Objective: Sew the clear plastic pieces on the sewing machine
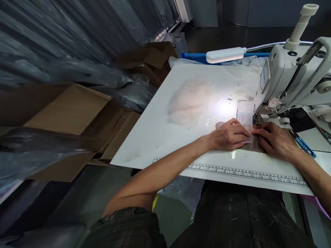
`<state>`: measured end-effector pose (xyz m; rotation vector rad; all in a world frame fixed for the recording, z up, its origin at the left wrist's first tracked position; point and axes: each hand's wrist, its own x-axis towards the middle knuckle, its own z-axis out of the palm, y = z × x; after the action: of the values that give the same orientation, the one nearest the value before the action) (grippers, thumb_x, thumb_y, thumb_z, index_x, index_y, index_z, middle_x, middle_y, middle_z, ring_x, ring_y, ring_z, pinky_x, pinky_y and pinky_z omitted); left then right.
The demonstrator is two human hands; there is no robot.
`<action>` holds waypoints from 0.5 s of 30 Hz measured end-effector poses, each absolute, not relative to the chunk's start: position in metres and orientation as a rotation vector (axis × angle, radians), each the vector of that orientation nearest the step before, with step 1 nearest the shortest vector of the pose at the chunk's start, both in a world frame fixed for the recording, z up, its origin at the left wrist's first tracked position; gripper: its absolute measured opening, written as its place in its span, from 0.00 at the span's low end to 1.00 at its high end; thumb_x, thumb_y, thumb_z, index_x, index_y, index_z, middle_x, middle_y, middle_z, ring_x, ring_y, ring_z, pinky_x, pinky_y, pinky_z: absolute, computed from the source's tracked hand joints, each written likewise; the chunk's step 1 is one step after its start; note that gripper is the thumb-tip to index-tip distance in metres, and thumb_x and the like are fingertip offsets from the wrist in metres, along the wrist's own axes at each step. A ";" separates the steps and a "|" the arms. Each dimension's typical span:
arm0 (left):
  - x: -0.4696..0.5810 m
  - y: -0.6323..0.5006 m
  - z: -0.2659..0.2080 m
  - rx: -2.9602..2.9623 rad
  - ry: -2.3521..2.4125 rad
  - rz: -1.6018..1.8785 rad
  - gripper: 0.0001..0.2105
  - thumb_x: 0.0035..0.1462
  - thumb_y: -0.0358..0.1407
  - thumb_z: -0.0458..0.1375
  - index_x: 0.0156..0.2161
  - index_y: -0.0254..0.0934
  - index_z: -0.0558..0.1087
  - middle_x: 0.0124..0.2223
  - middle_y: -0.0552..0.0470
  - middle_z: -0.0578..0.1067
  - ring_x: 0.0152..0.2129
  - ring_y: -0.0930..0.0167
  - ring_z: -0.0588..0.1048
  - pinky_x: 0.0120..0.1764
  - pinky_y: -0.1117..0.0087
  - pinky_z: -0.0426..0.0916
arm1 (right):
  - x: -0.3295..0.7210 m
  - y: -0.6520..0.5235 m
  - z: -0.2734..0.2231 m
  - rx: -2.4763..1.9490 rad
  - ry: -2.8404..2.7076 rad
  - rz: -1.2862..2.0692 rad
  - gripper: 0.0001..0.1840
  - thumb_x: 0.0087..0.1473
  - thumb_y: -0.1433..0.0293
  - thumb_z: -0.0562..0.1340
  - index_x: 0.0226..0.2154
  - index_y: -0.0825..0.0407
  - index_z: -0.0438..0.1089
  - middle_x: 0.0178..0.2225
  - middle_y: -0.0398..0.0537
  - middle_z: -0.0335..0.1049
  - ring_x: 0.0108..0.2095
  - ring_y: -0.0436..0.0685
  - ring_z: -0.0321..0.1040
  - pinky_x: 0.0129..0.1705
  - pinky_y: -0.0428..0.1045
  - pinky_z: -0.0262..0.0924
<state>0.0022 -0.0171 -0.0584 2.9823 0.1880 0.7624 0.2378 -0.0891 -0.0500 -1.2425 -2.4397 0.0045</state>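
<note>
A small sheer white fabric piece (245, 119) with red marks lies beside the needle and presser foot (255, 119) of a white sewing machine (280, 74). My left hand (231, 135) rests on the near part of this fabric, its fingers close together and gripping the edge. From the right, my right hand (276, 139) meets it, thumb and forefinger pinched at the fabric's edge near a small red spot. Both hands lie over a brown flat panel (254, 144) on the tabletop. The fingertips partly hide the fabric between them.
Blue thread snips (305, 146) lie right of my right hand, near a dark flat pad (298, 119). A printed ruler (243, 172) runs along the white table's (155, 137) front edge. A lamp (226, 55) hangs above. Open cardboard boxes (68, 108) stand left.
</note>
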 end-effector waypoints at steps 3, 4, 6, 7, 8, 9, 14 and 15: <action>0.003 -0.020 -0.058 3.002 0.074 0.875 0.10 0.68 0.35 0.53 0.38 0.37 0.75 0.43 0.51 0.81 0.42 0.75 0.77 0.54 0.64 0.68 | 0.238 -0.089 -0.051 -1.230 -2.415 0.060 0.17 0.61 0.70 0.53 0.47 0.51 0.74 0.38 0.56 0.69 0.35 0.58 0.66 0.36 0.55 0.66; 0.004 -0.021 -0.058 3.027 0.043 0.887 0.10 0.68 0.35 0.53 0.37 0.36 0.75 0.43 0.51 0.81 0.43 0.74 0.77 0.56 0.63 0.68 | 0.238 -0.089 -0.051 -1.222 -2.408 0.066 0.17 0.61 0.70 0.53 0.46 0.51 0.74 0.38 0.56 0.69 0.35 0.58 0.66 0.36 0.55 0.66; 0.005 -0.022 -0.058 3.082 0.013 0.855 0.11 0.68 0.34 0.53 0.36 0.35 0.75 0.43 0.50 0.81 0.43 0.74 0.77 0.58 0.63 0.68 | 0.237 -0.089 -0.052 -1.217 -2.399 0.067 0.17 0.61 0.70 0.53 0.46 0.52 0.74 0.38 0.56 0.68 0.34 0.58 0.66 0.35 0.54 0.65; 0.005 -0.022 -0.058 3.102 0.015 0.826 0.11 0.68 0.34 0.53 0.35 0.34 0.75 0.43 0.49 0.80 0.42 0.73 0.78 0.58 0.63 0.69 | 0.237 -0.089 -0.052 -1.222 -2.398 0.064 0.17 0.61 0.69 0.53 0.46 0.52 0.74 0.38 0.56 0.68 0.34 0.58 0.65 0.35 0.54 0.65; 0.005 -0.022 -0.058 3.114 0.027 0.798 0.11 0.68 0.34 0.53 0.35 0.34 0.75 0.43 0.49 0.80 0.41 0.73 0.78 0.57 0.64 0.71 | 0.236 -0.089 -0.052 -1.228 -2.397 0.060 0.17 0.62 0.69 0.53 0.46 0.52 0.74 0.38 0.56 0.68 0.34 0.58 0.65 0.35 0.54 0.65; 0.005 -0.022 -0.058 3.120 0.041 0.775 0.11 0.68 0.34 0.53 0.36 0.34 0.75 0.42 0.48 0.80 0.40 0.73 0.78 0.55 0.65 0.72 | 0.236 -0.090 -0.052 -1.233 -2.396 0.057 0.17 0.62 0.69 0.53 0.46 0.52 0.74 0.38 0.56 0.68 0.34 0.57 0.65 0.35 0.54 0.65; 0.003 -0.018 -0.058 3.141 0.031 0.795 0.08 0.67 0.31 0.53 0.41 0.35 0.76 0.43 0.49 0.80 0.41 0.73 0.78 0.53 0.62 0.74 | 0.238 -0.092 -0.052 -1.233 -2.370 0.073 0.17 0.62 0.69 0.53 0.47 0.51 0.75 0.38 0.56 0.69 0.35 0.57 0.67 0.36 0.54 0.67; 0.003 -0.017 -0.058 3.140 0.016 0.825 0.08 0.67 0.31 0.53 0.41 0.35 0.75 0.43 0.49 0.80 0.41 0.73 0.78 0.54 0.61 0.73 | 0.239 -0.093 -0.051 -1.245 -2.359 0.098 0.18 0.63 0.69 0.52 0.48 0.50 0.75 0.39 0.55 0.69 0.36 0.57 0.68 0.37 0.54 0.68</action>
<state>0.0028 -0.0175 -0.0582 3.1398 0.0157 0.8245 0.2386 -0.0926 -0.0512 -1.2451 -2.3588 0.0977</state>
